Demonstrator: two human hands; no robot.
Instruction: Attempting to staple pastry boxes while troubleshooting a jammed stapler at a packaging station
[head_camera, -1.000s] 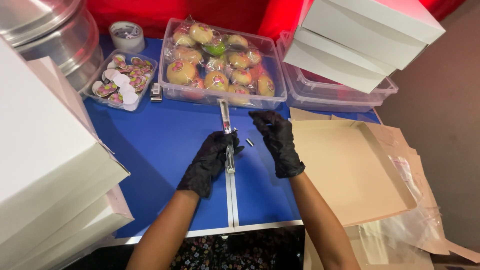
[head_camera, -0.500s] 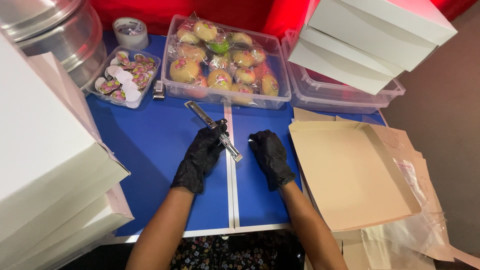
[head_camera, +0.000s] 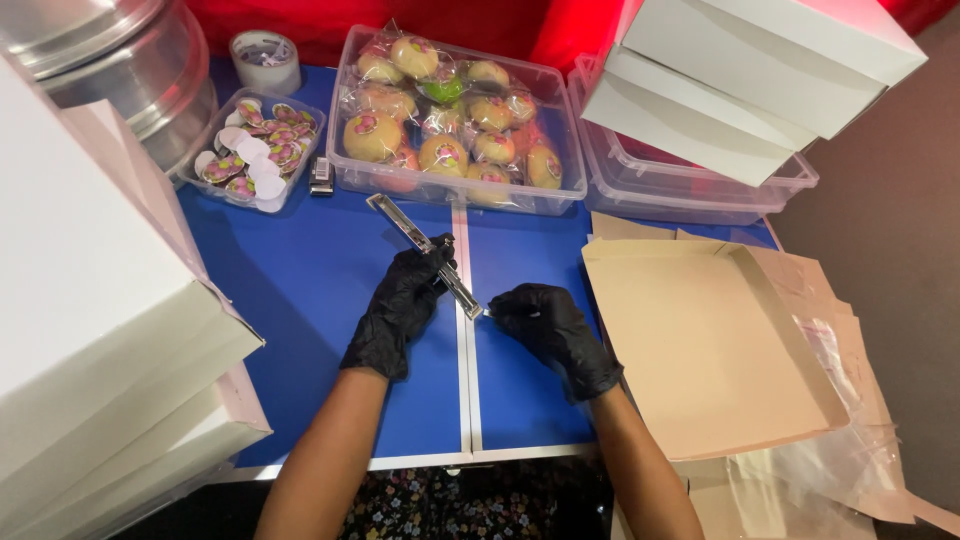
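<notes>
Both gloved hands meet mid-table: left hand (head_camera: 402, 305) grips the open stapler (head_camera: 425, 255), right hand (head_camera: 548, 325) pinches at its tip, blue table (head_camera: 300, 290) bare around them.

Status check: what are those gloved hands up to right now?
Left hand grips metal stapler, opened flat. Right hand pinches at its near end. Blue table around them bare.

Two gloved hands (head_camera: 405, 300), one stapler (head_camera: 425, 255), three tubs (head_camera: 450, 180).
</notes>
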